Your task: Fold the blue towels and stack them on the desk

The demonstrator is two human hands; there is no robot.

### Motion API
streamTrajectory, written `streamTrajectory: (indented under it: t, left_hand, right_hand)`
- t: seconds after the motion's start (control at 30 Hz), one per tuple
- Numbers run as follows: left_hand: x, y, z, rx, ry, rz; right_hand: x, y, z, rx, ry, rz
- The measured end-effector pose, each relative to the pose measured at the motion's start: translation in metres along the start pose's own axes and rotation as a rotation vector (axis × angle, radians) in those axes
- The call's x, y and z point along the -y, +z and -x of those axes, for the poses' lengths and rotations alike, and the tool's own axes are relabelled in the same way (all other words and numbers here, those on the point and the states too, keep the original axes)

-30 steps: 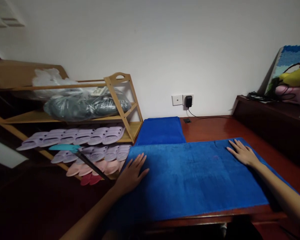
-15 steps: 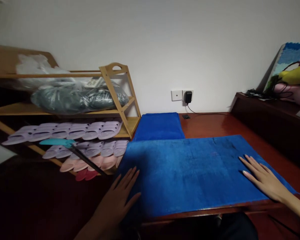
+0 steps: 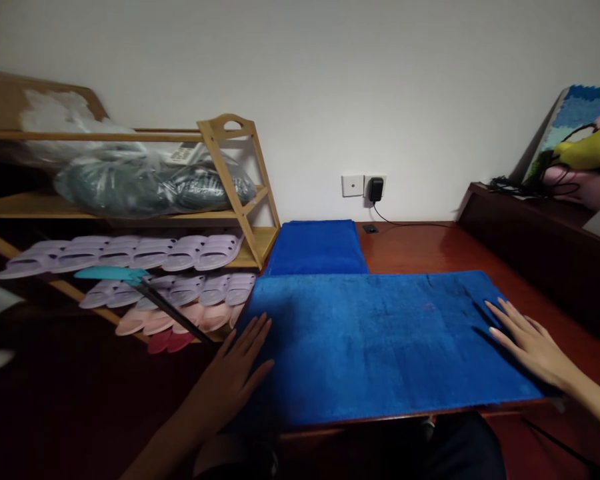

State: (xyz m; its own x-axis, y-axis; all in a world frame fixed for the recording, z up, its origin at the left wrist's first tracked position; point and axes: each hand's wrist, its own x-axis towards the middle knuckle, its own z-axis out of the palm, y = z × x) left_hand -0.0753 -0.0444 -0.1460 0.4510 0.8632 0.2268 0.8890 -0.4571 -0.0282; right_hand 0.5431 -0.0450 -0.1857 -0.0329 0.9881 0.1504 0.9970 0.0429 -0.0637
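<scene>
Lying flat across the front of a glossy reddish-brown table, a wide blue cloth with darker smudges and a faint purplish mark spans the space between two bare hands. The left hand is open, palm down and fingers slightly spread, over the cloth's left side; the right hand, also open, is at its right edge, with a shadow beside the fingers. Neither grips anything, and whether either presses on the fabric cannot be told. The cloth looks light, soft and limp, with a short nap, so it would probably wrinkle rather than break, and might slide on the polished wood. Its corners and side edges seem the best places to pinch. Behind its left half, a folded blue cloth sits close against the far edge; whether they overlap is unclear. To the left, a wooden rack holds lilac slippers and a plastic-wrapped bundle, and a teal-headed pole leans near the left hand, a possible snag. A black plug trails its cord along the table's back, while a dark raised ledge limits room on the right.
</scene>
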Motion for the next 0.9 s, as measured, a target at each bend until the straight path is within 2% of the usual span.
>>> streamTrajectory:
  t: [0.27, 0.37, 0.43, 0.53, 0.6, 0.67, 0.73, 0.8, 0.9]
  left_hand:
    - [0.006, 0.012, 0.006, -0.002, 0.008, -0.006]
    - [0.009, 0.011, 0.01, -0.004, 0.023, -0.008]
    - [0.009, 0.001, 0.008, -0.003, 0.017, -0.003]
    - [-0.003, -0.029, -0.014, 0.018, 0.046, 0.025]
    - [-0.023, -0.05, -0.049, 0.048, 0.13, 0.059]
    - [-0.054, -0.061, -0.099, 0.085, 0.241, 0.102]
    - [-0.092, -0.054, -0.154, 0.141, 0.342, 0.147]
    - [-0.129, -0.033, -0.202, 0.235, 0.401, 0.15]
    - [-0.169, 0.011, -0.244, 0.313, 0.415, 0.229]
  right_hand:
    - [-0.023, 0.011, 0.01, 0.046, -0.012, -0.04]
    - [-0.024, 0.007, 0.012, -0.001, 0.011, -0.11]
    - [-0.013, -0.002, 0.016, -0.088, 0.017, -0.153]
    - [0.037, -0.021, 0.029, -0.222, -0.067, -0.186]
    - [0.089, -0.033, 0.04, -0.186, -0.153, -0.204]
    - [0.148, -0.037, 0.047, -0.18, -0.234, -0.229]
    - [0.2, -0.034, 0.049, -0.189, -0.303, -0.232]
    - [0.237, -0.024, 0.049, -0.214, -0.313, -0.227]
    - [0.264, -0.008, 0.049, -0.261, -0.287, -0.236]
